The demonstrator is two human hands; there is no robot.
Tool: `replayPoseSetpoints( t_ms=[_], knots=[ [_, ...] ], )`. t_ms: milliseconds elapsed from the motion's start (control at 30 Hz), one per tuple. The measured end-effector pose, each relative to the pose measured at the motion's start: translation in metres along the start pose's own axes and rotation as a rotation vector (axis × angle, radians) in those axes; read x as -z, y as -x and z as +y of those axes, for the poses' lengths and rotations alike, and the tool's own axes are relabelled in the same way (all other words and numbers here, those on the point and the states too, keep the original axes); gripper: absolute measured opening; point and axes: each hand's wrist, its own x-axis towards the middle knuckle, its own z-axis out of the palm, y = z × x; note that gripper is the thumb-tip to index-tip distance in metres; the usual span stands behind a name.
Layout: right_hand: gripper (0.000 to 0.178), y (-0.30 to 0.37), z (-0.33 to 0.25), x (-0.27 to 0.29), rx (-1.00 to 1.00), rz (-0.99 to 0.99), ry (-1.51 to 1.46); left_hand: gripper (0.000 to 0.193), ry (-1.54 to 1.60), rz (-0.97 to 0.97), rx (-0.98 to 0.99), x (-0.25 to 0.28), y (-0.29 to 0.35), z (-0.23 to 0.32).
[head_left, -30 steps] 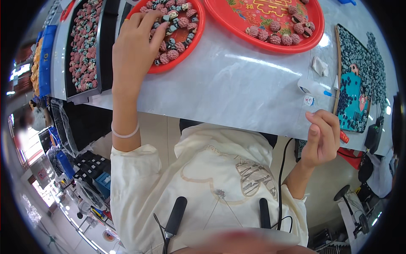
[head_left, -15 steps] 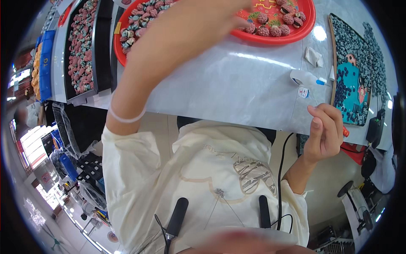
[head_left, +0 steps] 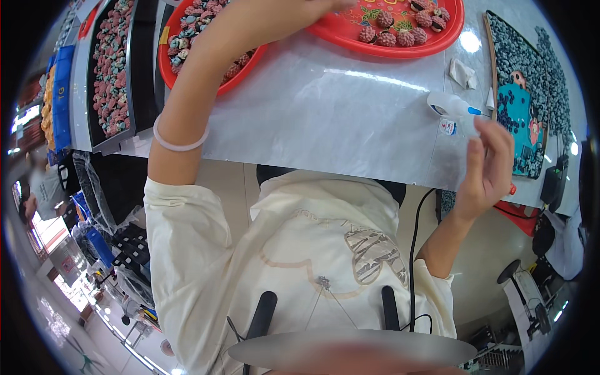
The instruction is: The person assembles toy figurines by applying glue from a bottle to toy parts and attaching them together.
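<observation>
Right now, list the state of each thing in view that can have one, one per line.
Left hand: reaching over the larger red tray, fingers cut off by the frame.
Right hand: raised at the table edge, grip unclear.
Larger red tray: few round pieces.
Smaller red tray: many pieces.
Glue bottle: lying down.

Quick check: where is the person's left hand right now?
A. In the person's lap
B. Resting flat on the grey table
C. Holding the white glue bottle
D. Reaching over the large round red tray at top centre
D: the left hand stretches over the large round red tray at the picture's top edge.
</observation>
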Motion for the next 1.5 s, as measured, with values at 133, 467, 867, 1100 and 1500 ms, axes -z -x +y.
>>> replayPoseSetpoints(
  t_ms=[133, 467, 867, 1100, 1500],
  knots=[
    [0.026, -0.012, -0.007, -0.020, -0.110, -0.036, -0.036, 0.017, 0.249, 0.214, 0.070, -0.015, 0.028, 0.007],
    [0.029, -0.007, -0.002, -0.026, -0.304, 0.024, -0.545, 0.027, 1.030, 0.490, 0.204, -0.102, 0.113, 0.006],
    [0.042, -0.008, -0.010, -0.009, -0.272, 0.049, -0.400, 0.035, 1.188, 0.499, 0.134, -0.124, 0.092, 0.004],
    [0.044, -0.023, -0.028, -0.014, -0.289, -0.051, -0.694, 0.035, 1.279, 0.519, 0.148, -0.127, 0.089, 0.004],
    [0.048, -0.034, -0.047, -0.012, 0.060, -0.340, -0.331, 0.035, 1.241, 0.508, 0.192, -0.124, 0.088, 0.005]
  ],
)
